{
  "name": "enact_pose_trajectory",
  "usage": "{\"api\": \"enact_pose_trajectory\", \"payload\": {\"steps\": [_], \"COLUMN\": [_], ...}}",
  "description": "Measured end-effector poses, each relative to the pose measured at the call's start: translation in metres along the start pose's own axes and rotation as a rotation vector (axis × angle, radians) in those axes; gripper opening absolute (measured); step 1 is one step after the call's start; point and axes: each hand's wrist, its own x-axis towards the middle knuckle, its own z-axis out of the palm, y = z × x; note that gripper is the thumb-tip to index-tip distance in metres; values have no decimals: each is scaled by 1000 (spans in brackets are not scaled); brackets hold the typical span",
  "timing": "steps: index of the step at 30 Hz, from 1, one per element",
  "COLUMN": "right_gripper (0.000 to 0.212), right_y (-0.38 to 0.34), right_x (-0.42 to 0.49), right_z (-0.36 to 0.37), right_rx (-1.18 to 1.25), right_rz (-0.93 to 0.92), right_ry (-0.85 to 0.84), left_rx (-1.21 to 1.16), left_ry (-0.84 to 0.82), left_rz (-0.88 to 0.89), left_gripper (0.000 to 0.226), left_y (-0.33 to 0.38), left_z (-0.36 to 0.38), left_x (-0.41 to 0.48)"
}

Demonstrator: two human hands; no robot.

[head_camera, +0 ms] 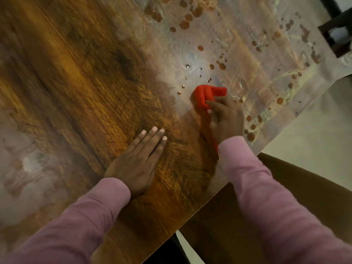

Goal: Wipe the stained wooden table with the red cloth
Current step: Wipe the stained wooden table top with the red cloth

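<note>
Wooden table (80, 88), dark brown grain, glossy, seen at a tilt. The far right part carries a pale, smeared film with many brown stains (187, 21) in drops and blotches, plus small shiny beads of liquid near the middle. The near left part shows clean grain with soft glare patches.

Red cloth (206, 96) sits bunched on the table at the edge of the smeared zone, just beside the beads. Right hand (226, 119) grips it, thumb and fingers curled round the cloth; a strip of red trails under the wrist. The hand is motion-blurred.

Left hand (137, 161) lies flat on the clean wood, fingers straight and close together, palm down. Both arms in pink sleeves (266, 191).

Pale floor (314, 134) beyond the table edge on the right. Dark chair (337, 33) at top right. Dark brown seat (308, 183) below the table edge.
</note>
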Motion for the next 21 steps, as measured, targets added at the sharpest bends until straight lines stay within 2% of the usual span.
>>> {"api": "enact_pose_trajectory", "payload": {"steps": [2, 5, 8, 10, 12, 14, 17, 21], "right_gripper": [26, 24, 23, 25, 27, 29, 29, 26], "right_y": [-16, -41, -32, -16, -6, -11, -16, -30], "right_x": [-6, -42, -41, -14, 16, 28, 23, 12], "right_z": [7, 14, 7, 4, 4, 7, 6, 3], "right_rx": [26, 74, 77, -8, -48, -22, 10, 19], "right_rz": [8, -292, -543, -445, -186, -5, 23, -119], "right_ry": [-5, -63, -130, -112, -69, -33, -53, -35], "left_rx": [12, 38, 57, 64, 61, 37, -46, -165], "left_ry": [5, 11, 1, 8, 0, -12, 38, 181], "left_rz": [9, 5, 22, 21, 20, 10, -63, -315], "left_gripper": [57, 58, 59, 59, 57, 55, 53, 54], "left_y": [1, 1, 2, 1, 1, 0, 1, -9], "left_z": [-2, -3, -4, -4, -4, -6, -10, -18], "left_x": [0, 1, 1, 0, -1, -2, 1, 24]}}
